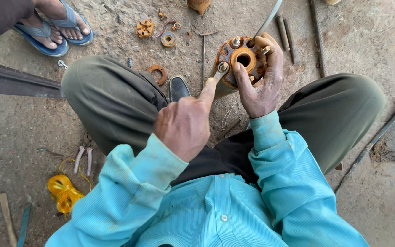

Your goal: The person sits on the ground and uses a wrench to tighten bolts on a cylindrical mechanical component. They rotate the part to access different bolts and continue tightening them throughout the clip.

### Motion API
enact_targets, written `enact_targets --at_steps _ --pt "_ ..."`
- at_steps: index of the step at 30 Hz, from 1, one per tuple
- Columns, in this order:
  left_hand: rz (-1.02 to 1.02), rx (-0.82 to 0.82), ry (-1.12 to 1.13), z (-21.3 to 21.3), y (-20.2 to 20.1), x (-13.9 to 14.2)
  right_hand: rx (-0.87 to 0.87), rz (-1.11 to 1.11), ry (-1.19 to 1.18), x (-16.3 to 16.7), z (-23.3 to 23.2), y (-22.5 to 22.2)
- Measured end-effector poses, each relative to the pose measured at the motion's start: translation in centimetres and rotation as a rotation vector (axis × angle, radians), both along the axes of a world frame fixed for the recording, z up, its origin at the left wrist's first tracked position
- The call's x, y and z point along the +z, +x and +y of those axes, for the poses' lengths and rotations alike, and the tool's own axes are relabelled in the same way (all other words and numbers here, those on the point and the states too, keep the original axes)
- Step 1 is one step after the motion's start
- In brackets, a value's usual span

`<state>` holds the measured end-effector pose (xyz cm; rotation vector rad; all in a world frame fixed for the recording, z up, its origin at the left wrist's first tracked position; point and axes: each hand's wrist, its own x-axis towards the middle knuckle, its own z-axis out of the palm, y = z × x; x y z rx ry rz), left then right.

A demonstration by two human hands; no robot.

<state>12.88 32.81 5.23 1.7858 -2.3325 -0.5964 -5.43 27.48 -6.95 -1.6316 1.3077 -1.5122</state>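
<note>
Bare concrete floor (pixel 380 196) carries loose rusty rings at 11 o'clock, while the right hand (pixel 261 84) clasps the rusty pump flange (pixel 242 59) at 12 and the left hand (pixel 186 126) grips a spanner (pixel 220 72) on one stud nut; other studs seemingly wait.

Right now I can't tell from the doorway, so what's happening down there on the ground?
A person in a turquoise shirt sits on the ground with a rusty flanged cylinder upright between the knees. The left hand holds a ring spanner on one of the flange's studs, while the right hand grips the flange's rim. Rusty rings and a yellow cord bundle lie nearby; another person's sandalled feet stand close.
</note>
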Motion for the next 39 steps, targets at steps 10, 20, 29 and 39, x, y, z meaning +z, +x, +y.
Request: enact_targets --at_steps 10,20,29,39 --pt "-0.288 -0.161 -0.311 0.1 0.4 0.5 -0.061 -0.108 0.045 -1.0 -0.3 1.2" --pt "-0.4 -0.77 -0.529 -9.6 9.2 -2.7 -0.01 -0.077 -0.018 -0.4 -0.9 0.9" --pt "0.222 -0.083 -0.175 -1.0 3.9 0.5 -0.046 -0.085 0.03 -0.3 -0.4 1.0" --pt "0.01 0.015 0.011 0.9 -0.1 -1.2 -0.074 -0.073 -0.021 -0.8 -0.7 1.4"
